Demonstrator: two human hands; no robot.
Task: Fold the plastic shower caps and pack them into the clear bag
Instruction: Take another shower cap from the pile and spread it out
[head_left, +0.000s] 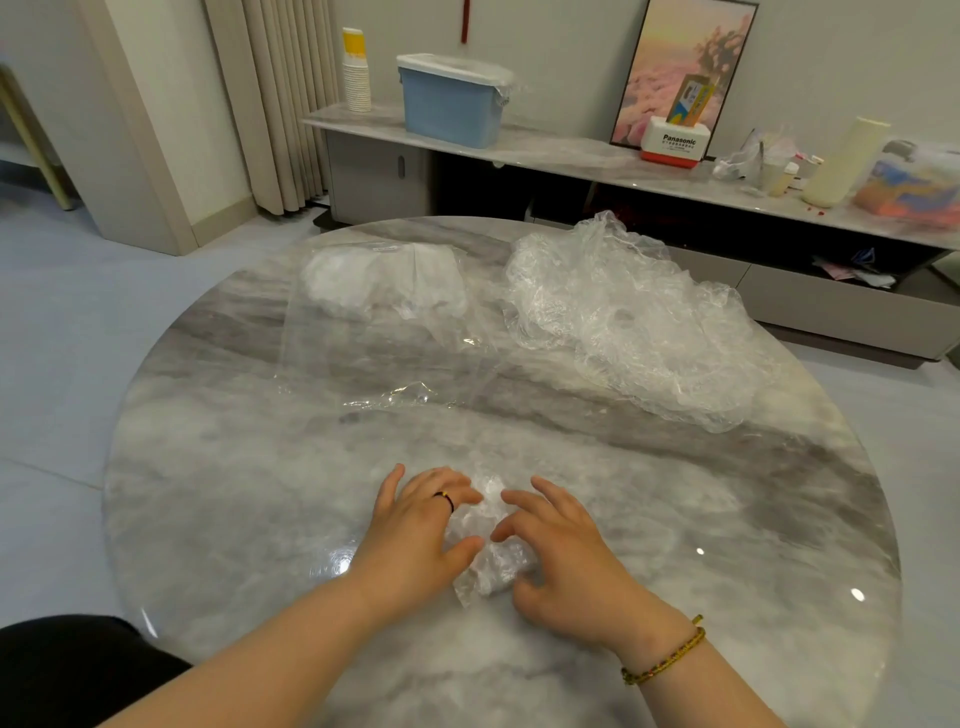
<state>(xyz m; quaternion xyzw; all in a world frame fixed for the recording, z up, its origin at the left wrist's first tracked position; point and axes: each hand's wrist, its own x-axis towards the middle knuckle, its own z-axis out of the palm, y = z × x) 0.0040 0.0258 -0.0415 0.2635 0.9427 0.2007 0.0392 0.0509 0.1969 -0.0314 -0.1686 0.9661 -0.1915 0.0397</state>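
A small folded shower cap (485, 540) of crinkled clear plastic lies on the round marble table (260, 493) near its front edge. My left hand (421, 525) presses on its left side with spread fingers. My right hand (561, 545) presses on its right side, fingers slightly bent. A loose heap of unfolded shower caps (634, 322) sits at the table's back right. The clear bag (384, 322) lies flat at the back left, with folded white caps (384, 280) inside its far end.
Behind the table runs a low marble sideboard (571, 150) carrying a blue lidded bin (452, 98), stacked paper cups (357, 73), a Panasonic box (675, 145), a framed picture (685, 67) and clutter. Curtains hang at the back left.
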